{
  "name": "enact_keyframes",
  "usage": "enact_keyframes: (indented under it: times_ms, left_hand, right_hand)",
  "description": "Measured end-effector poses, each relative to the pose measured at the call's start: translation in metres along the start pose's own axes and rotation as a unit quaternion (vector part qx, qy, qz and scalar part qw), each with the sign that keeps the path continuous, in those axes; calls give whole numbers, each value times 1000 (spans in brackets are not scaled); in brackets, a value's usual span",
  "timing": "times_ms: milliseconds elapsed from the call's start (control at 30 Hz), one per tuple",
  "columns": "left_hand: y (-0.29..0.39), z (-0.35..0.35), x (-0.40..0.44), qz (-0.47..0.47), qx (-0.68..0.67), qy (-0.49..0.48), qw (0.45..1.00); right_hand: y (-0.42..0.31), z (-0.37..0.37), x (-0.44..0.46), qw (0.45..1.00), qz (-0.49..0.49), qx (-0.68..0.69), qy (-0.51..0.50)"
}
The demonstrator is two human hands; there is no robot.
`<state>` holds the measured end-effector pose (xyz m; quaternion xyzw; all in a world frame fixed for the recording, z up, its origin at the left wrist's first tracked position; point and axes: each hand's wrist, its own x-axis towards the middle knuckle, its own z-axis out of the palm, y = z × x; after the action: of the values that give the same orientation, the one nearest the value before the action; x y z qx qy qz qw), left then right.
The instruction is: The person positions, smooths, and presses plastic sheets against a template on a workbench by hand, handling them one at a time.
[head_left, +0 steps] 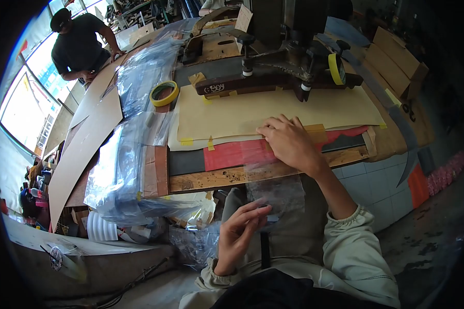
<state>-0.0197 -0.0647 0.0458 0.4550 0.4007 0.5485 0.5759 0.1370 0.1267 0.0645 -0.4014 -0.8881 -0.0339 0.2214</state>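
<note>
My right hand [288, 144] rests on the front part of a cream sheet [232, 116], fingers apart and bent, beside a brown patch [315, 134]. Under and in front of it, a clear plastic film [276, 190] hangs over the wooden table edge [206, 180]. My left hand [242, 232] is below that edge near the film's lower end, its thumb and fingertips drawn together on a see-through piece that looks like the film. A red strip [224, 155] sticks out from under the cream sheet, with small yellow tape pieces [210, 143] along the front.
A dark clamp bar [273, 85] of a machine presses over the sheet, with a yellow tape roll [336, 69] hung on it. Another tape roll [164, 93] lies left beside crumpled clear plastic [139, 103]. A person [80, 46] works at a long board [90, 136]. An open cardboard box [394, 62] is right.
</note>
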Motion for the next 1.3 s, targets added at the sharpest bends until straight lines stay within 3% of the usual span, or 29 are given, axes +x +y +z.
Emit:
enact_keyframes:
  times_ms: [200, 400, 733, 1000, 1300]
  left_hand:
    - [-4, 1, 1, -5, -5, 0, 1000]
    - [-7, -1, 1, -5, 2, 2, 1000]
    - [-7, -3, 4, -24, 0, 3, 1000]
    - [-12, 1, 39, 25, -68, -19, 997]
    - [-3, 5, 86, 40, -105, 7, 994]
  right_hand:
    - [-30, -18, -21, 993, 80, 67, -53]
    - [-40, 3, -30, 996, 62, -52, 21]
    - [-42, 11, -29, 993, 91, -68, -9]
    - [-3, 22, 1, 998, 48, -30, 19]
    - [39, 27, 40, 996, 58, 38, -58]
